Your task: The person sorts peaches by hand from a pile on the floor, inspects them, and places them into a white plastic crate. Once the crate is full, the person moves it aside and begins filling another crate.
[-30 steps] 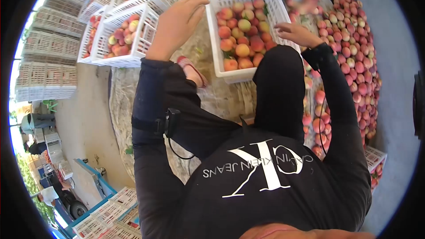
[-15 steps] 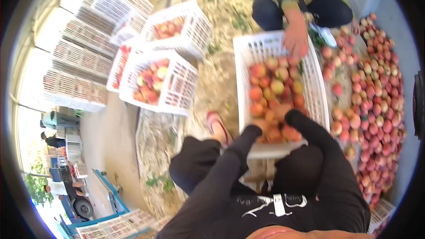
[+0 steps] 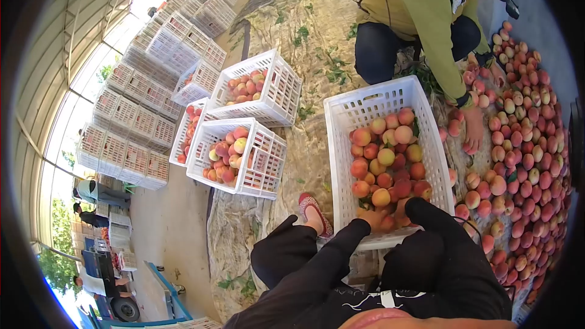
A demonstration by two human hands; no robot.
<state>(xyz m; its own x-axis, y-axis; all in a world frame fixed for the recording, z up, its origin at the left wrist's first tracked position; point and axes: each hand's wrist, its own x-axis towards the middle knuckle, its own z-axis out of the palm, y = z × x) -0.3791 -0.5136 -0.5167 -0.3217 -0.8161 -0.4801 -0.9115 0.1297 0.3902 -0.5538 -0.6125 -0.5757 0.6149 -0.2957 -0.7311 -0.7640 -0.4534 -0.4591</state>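
Inside the slotted plastic crate [image 3: 435,152], both hands [image 3: 370,215] [image 3: 402,212] touch round peaches [image 3: 386,157].

Hands [image 3: 372,217] among peaches [image 3: 386,157] in crate [image 3: 443,164]

One head-worn camera looks forward and steeply down, the wearer's torso [image 3: 426,302] (very close) at bottom centre.

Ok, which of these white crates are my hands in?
The white crate in front of you, beside the loose peaches: your left hand and right hand are inside, while the crates to its left stand untouched.
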